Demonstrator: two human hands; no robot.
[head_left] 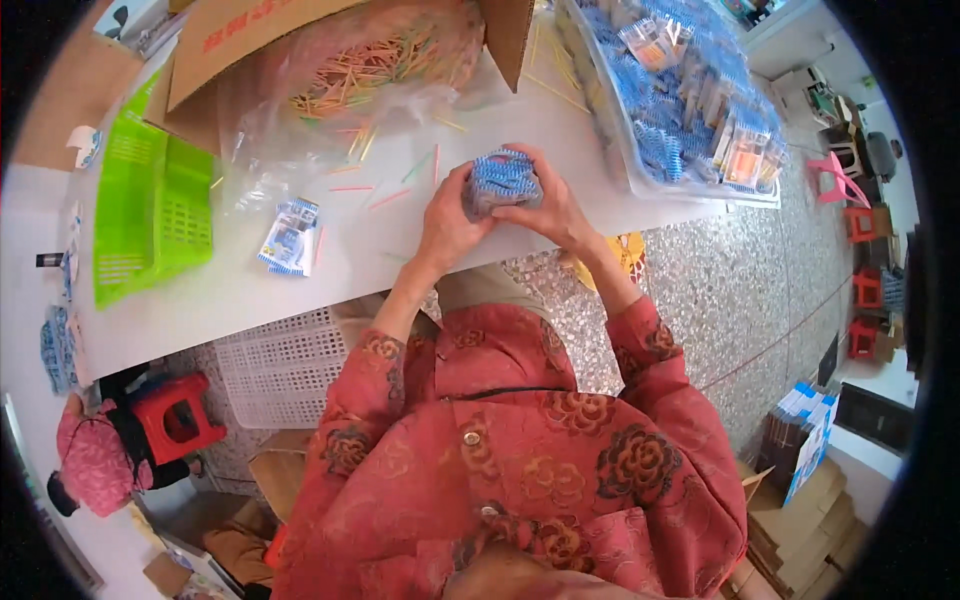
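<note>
1. Bundle of small blue-and-white packets (503, 174): it sits at the upper centre of the frame, near the front edge of the white table (190, 322), crimped edges facing up.
2. The left hand (448, 222) grasps its left side and the right hand (556, 208) its right, with the right thumb across the near face. Some fingertips are hidden, so I cannot tell how hard they press.
3. It looks light, with thin, probably slippery film; the packets would likely slide past one another if pressed from one side only.
4. Opposite sides seem the best hold, with flat, even pressure; pinching the crimped edges could crease them or pull one packet loose.
5. A loose packet (290, 238) lies left of centre; a clear tub (614, 145) heaped with similar packets stands at upper right.
</note>
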